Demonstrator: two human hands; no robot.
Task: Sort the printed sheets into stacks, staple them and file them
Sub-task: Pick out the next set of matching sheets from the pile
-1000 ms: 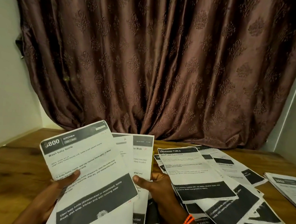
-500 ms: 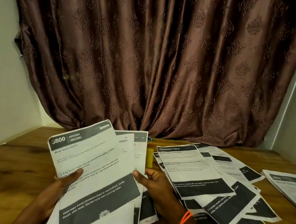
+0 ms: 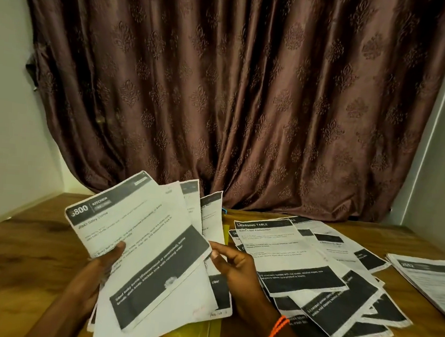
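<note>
My left hand (image 3: pixel 98 270) grips a fanned bundle of printed sheets (image 3: pixel 142 241) above the table, thumb on the top sheet headed "KITCHEN". My right hand (image 3: pixel 235 272), with an orange band at the wrist, pinches the right edge of that bundle between thumb and fingers. Just right of my hands a spread pile of sheets (image 3: pixel 301 266) lies on the wooden table (image 3: pixel 27 233), its top sheet headed "DRESSING TABLE". Another neat stack (image 3: pixel 429 282) lies at the far right edge. A yellow folder (image 3: pixel 214 331) shows under the held sheets. No stapler shows.
A brown patterned curtain (image 3: pixel 234 90) hangs behind the table. White walls close in on both sides. A small blue object (image 3: pixel 224 210) peeks out behind the held sheets near the curtain.
The held bundle has tilted left and fanned wider, its back sheets now showing apart. My right hand has slid to the bundle's right edge. The view has dipped slightly.
</note>
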